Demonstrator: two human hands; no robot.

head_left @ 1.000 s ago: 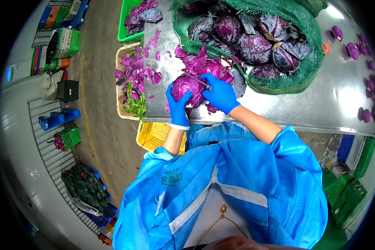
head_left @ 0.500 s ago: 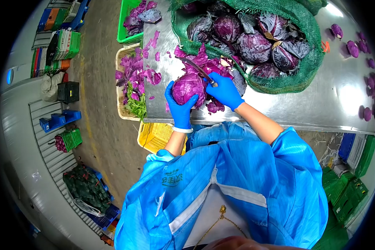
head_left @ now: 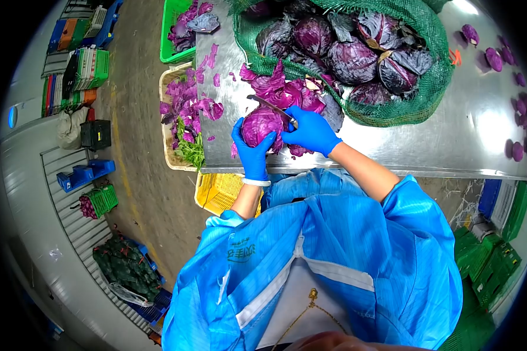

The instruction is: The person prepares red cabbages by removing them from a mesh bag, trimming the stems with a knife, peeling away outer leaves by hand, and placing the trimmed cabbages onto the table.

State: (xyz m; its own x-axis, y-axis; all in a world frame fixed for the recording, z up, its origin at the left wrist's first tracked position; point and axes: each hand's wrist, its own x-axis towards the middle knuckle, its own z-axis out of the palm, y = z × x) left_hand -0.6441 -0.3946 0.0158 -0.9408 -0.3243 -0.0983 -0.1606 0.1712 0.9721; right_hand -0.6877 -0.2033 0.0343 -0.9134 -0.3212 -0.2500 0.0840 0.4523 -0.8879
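My left hand (head_left: 253,153), in a blue glove, is wrapped round the near left side of a red cabbage (head_left: 262,125). A knife (head_left: 267,104) is in my gloved right hand (head_left: 311,132), its handle mostly hidden by the fingers. The curved dark blade lies over the far side of the cabbage, pointing up and left. Loose purple leaves (head_left: 287,88) are heaped just beyond the cabbage. Behind them to the right, a green mesh sack (head_left: 401,117) lies open with several dark red cabbages (head_left: 352,61) inside.
Along the left edge of the steel table (head_left: 357,158) are a cream crate (head_left: 171,153) of leaf scraps and a green crate (head_left: 168,50). Below the table edge sits a yellow basket (head_left: 219,196). Small purple vegetables (head_left: 493,59) lie at the far right.
My right hand and the knife have shifted slightly left and down, bringing the blade closer over the cabbage. My left hand keeps its hold. The whole view has shifted slightly.
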